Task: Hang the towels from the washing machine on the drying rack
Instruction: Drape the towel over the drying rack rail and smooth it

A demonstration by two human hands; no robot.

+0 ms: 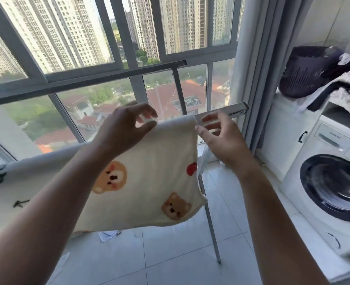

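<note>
Cream bear-print towel (149,182) hangs draped over the top rail of the drying rack (221,113), in front of the window (108,68). Left hand (122,130) pinches the towel's top fold between thumb and fingers, near the middle of the rail. Right hand (219,138) sits at the towel's right top corner, fingers spread and loose, thumb touching the edge, no firm grip visible. Second towel (15,192) with dark marks hangs to the left. Washing machine (330,190) stands at right, door shut, dark basket (308,73) above it.
</note>
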